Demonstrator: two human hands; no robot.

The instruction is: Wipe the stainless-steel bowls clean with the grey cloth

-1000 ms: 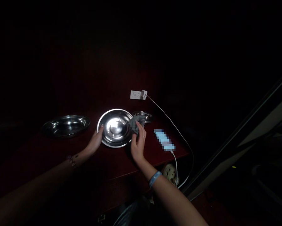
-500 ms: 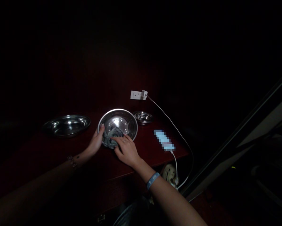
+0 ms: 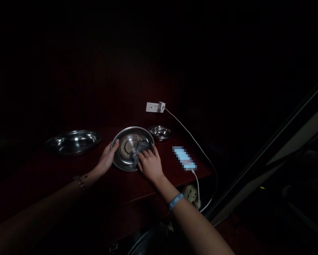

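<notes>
A shiny steel bowl (image 3: 127, 141) is tilted toward me above the dark red tabletop. My left hand (image 3: 107, 158) grips its left rim, thumb on the inside and fingers hidden behind. Bunched under the fingers of my right hand (image 3: 151, 164) is a grey patterned cloth (image 3: 143, 148), pressed against the bowl's right inner wall. The right thumb's side and lower fingers are partly hidden by the hand itself. Whether the bowl's base touches the table cannot be seen.
A wide steel dish (image 3: 75, 141) sits on the tabletop (image 3: 137, 193) to the left. Behind on the right are small steel bowls (image 3: 160, 132). A phone (image 3: 184, 158) lies on the right, its white cable (image 3: 189, 131) running to a wall socket (image 3: 151, 107).
My right hand has slid the cloth from the bowl's lower left to its right inner side. The bowl's tilt has shifted slightly; my left hand keeps its hold.
</notes>
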